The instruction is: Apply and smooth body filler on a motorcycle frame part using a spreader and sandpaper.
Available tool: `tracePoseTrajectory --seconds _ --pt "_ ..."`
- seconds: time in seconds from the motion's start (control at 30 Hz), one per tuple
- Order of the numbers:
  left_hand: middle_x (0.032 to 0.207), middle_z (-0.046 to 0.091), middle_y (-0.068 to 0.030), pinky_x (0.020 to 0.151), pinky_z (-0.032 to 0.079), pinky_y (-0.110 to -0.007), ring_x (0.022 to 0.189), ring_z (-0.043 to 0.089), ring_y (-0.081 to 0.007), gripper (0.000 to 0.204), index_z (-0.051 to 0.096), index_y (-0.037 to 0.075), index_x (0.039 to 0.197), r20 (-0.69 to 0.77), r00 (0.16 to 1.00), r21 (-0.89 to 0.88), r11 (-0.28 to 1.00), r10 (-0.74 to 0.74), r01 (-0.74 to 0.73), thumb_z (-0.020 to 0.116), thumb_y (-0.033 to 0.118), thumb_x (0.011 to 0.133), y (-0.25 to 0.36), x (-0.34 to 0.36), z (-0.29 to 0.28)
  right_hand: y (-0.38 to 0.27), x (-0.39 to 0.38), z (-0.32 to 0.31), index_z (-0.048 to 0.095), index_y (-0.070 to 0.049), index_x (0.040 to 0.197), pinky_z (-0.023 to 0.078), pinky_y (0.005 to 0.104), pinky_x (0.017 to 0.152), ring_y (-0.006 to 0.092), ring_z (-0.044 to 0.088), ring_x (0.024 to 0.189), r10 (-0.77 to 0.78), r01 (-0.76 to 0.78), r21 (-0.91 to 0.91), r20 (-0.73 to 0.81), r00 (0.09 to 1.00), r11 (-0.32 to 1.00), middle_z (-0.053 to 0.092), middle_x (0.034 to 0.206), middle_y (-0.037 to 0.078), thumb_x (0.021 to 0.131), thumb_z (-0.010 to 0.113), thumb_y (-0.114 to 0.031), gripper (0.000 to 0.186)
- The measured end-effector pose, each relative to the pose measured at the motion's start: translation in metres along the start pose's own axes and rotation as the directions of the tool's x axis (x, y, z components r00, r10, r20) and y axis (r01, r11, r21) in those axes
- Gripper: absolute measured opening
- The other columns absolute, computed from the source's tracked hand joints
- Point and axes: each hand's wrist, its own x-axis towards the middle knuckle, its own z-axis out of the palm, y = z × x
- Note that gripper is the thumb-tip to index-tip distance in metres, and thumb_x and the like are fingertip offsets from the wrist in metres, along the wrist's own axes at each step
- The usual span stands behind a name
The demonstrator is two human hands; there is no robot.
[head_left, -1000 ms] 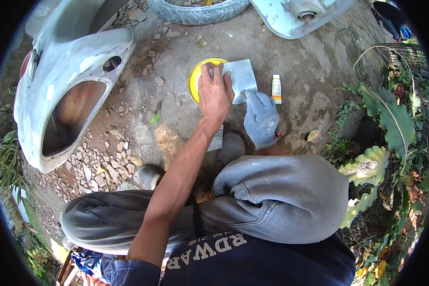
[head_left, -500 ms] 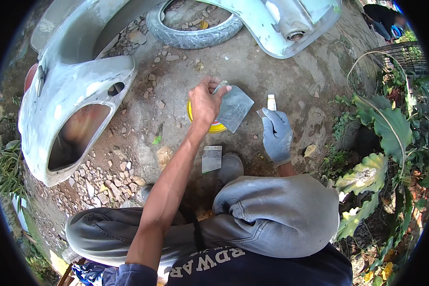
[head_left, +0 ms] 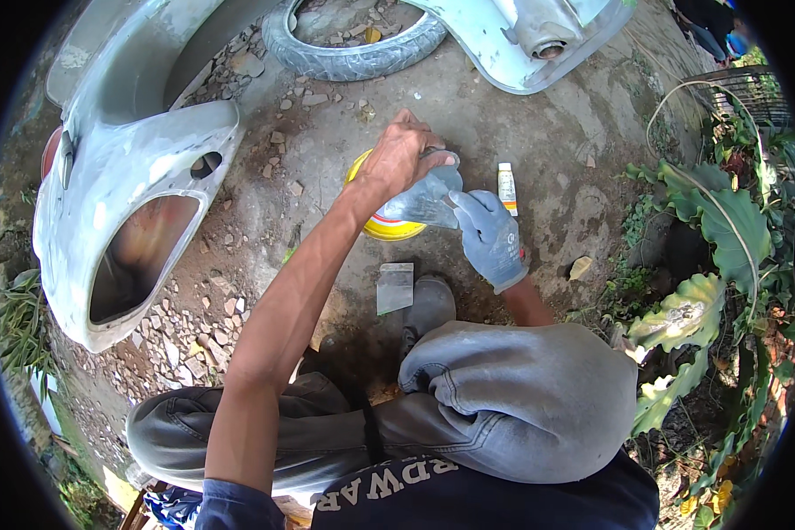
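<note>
My bare left hand (head_left: 401,161) grips a thin, greyish, see-through plate (head_left: 426,205) by its upper edge, thumb on the near side. The plate is tilted above a round yellow-rimmed can (head_left: 392,233) and partly covers it. My right hand (head_left: 489,237), in a grey-blue glove, is closed at the plate's right edge. Whatever small thing its fingers pinch is hidden. Just beyond the glove a white and yellow tube (head_left: 506,187) lies on the ground. A second clear rectangular plate (head_left: 396,288) lies near my shoe.
Pale, sanded-looking vehicle body panels (head_left: 141,163) stand at the left, with another panel (head_left: 495,40) at the far side. A dusty tyre (head_left: 353,64) lies between them. Stone chips (head_left: 181,340) litter the lower left. Leafy plants (head_left: 720,234) border the right side; a person is at the far right.
My right hand has moved left and up to the plate's edge, away from beside the tube. My left hand has shifted slightly away from me, and the plate has turned more edge-on.
</note>
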Motion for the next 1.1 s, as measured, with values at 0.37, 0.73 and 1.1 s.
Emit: tracePoseTrajectory --seconds 0.37,0.73,1.1 --pt "0.098 0.081 -0.0124 0.085 0.06 -0.046 0.091 0.077 -0.0354 0.044 0.087 0.008 0.099 -0.062 0.966 -0.041 0.967 -0.252 0.25 0.083 0.051 0.092 0.001 -0.009 0.0 0.005 0.047 -0.014 0.074 -0.012 0.122 0.055 0.0496 0.083 0.0373 0.067 0.096 -0.062 0.07 -0.065 0.127 0.99 0.995 0.067 0.102 0.013 0.098 0.065 -0.008 0.027" --pt "0.099 0.081 -0.009 0.086 0.06 -0.045 0.094 0.077 -0.0325 0.042 0.088 0.011 0.101 -0.011 0.958 -0.124 0.951 -0.285 0.282 0.082 0.051 0.093 -0.001 -0.015 0.001 0.005 0.046 -0.008 0.075 -0.011 0.122 0.055 0.0475 0.081 0.0363 0.067 0.096 -0.055 0.056 -0.02 0.068 0.996 0.998 0.067 0.1 0.013 0.097 0.067 -0.009 0.026" --pt "0.097 0.079 -0.0085 0.08 0.059 -0.045 0.09 0.078 -0.0289 0.049 0.085 0.009 0.093 -0.059 0.906 -0.041 0.908 -0.419 0.417 0.085 0.058 0.088 0.008 -0.013 -0.003 0.002 0.046 -0.004 0.076 -0.012 0.118 0.052 0.0502 0.083 0.0372 0.065 0.097 -0.036 0.041 -0.068 0.079 0.996 0.997 0.068 0.101 0.012 0.096 0.064 -0.01 0.026"
